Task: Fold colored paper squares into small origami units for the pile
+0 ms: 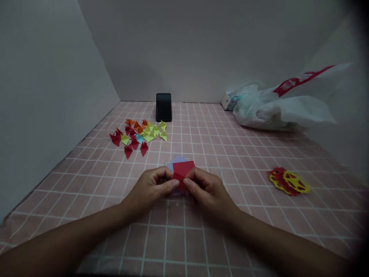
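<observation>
A small sheet of red paper (183,168) with a fold along its lower part is held up between my two hands. My left hand (154,186) pinches its lower left side between thumb and fingers. On the lower right side, my right hand (209,192) pinches it the same way, the two thumbs close together. Behind and under the red sheet lies lilac paper (178,159) on the table, with a bit of yellow showing at its edge. My fingers hide part of the fold.
Several folded paper cranes (134,139) in red, orange, yellow-green and blue lie at the back left. Behind them a black phone (163,107) leans upright. Red and yellow paper cutouts (288,181) lie at the right. A white plastic bag (265,109) and a small box (228,100) sit at the back right.
</observation>
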Demonstrator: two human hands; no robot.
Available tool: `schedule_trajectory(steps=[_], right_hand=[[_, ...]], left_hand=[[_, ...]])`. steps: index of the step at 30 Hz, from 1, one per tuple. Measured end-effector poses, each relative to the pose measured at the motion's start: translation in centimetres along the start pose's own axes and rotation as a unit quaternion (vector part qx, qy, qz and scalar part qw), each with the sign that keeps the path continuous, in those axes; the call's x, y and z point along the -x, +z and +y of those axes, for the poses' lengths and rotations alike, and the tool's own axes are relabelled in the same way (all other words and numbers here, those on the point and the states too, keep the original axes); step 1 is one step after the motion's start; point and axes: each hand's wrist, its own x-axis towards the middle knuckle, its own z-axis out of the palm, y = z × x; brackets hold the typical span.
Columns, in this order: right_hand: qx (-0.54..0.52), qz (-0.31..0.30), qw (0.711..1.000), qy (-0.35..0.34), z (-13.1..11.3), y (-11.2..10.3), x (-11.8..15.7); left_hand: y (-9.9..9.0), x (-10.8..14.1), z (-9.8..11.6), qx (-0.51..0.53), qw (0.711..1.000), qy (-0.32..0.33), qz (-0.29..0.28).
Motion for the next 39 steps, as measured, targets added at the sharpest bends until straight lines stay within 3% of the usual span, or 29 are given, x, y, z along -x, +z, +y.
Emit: schedule_trajectory(steps=[6, 12, 17, 30, 39], right_hand=[[-0.044, -0.019, 0.999, 0.001, 0.1, 0.2, 0.0], [0.013, -0.010, 1.000, -0.022, 0.0, 0.3, 0.1], [-0.075, 0.022, 0.996, -0.044, 0.5, 0.7, 0.2], [-0.013, 0.026, 0.994, -0.105, 1.0, 0.6, 0.2], [-0.068, 0.023, 0.996, -0.061, 0.8, 0.3, 0.0]], left_hand=[[0.1, 0.3, 0.2, 0.005, 0.999, 0.016, 0.033], [0.2, 0.4, 0.0, 0.012, 1.000, 0.012, 0.022], [0.6, 0.3, 0.4, 0.046, 0.998, -0.001, 0.039], [1.1, 0.4, -0.1, 0.135, 0.989, 0.030, 0.056], [0.3, 0.2, 0.0, 0.097, 0.995, 0.029, 0.023]])
